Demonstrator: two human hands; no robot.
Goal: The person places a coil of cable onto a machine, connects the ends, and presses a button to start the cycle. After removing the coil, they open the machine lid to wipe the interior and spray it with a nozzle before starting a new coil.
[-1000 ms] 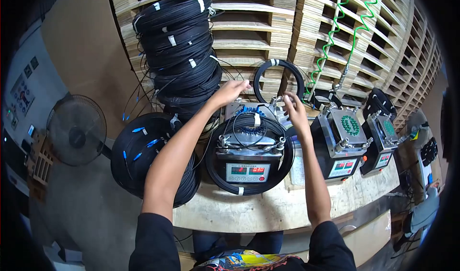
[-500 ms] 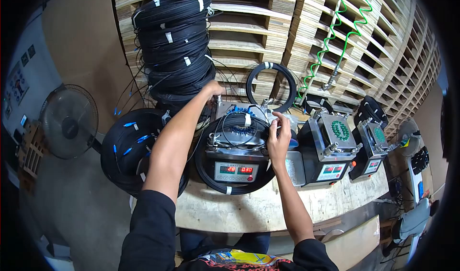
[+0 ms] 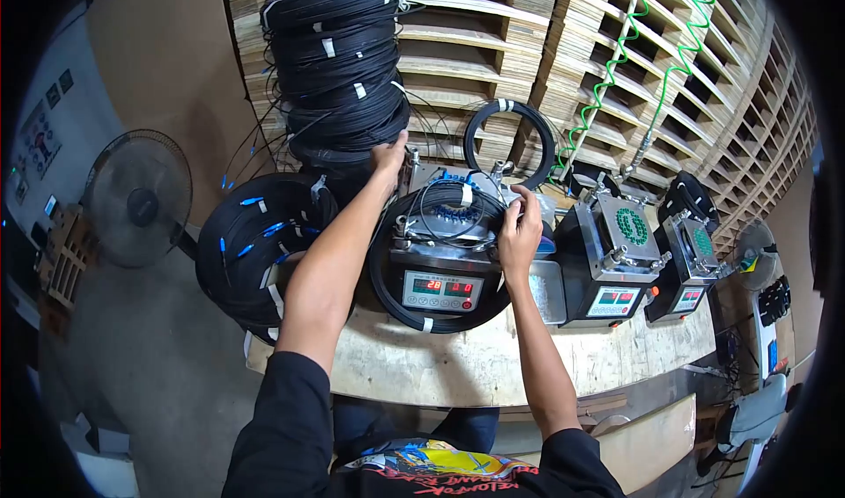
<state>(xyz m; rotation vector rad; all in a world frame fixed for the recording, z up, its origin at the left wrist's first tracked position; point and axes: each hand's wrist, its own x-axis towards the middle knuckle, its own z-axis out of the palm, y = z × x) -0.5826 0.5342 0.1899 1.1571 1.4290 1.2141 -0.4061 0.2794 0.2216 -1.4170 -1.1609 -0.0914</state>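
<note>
A black bench machine with a red digital display [image 3: 443, 290] stands before me. Blue cable connectors [image 3: 458, 179] ring its metal top plate. A coil of black cable [image 3: 429, 325] with white tape loops round the machine and over its top. My left hand [image 3: 387, 158] is at the machine's back left corner, beside a metal corner post [image 3: 414, 157]; its fingers are partly hidden, so its grip is unclear. On the right side, my right hand [image 3: 520, 231] rests by the coil and the plate's edge, thumb and fingers apart, holding nothing I can see.
Behind my left hand rises a tall stack of black cable coils [image 3: 339, 76]. A black tub [image 3: 255, 243] of cables with blue connectors stands left. Two similar machines [image 3: 607, 269] with green-dotted plates stand right. A fan [image 3: 136, 208] is far left; another person [image 3: 759, 410] is far right.
My view has shifted, so the bench appears slightly higher and to the right. The display's right-hand reading has changed from 0.30. Both hands stay around the same machine.
</note>
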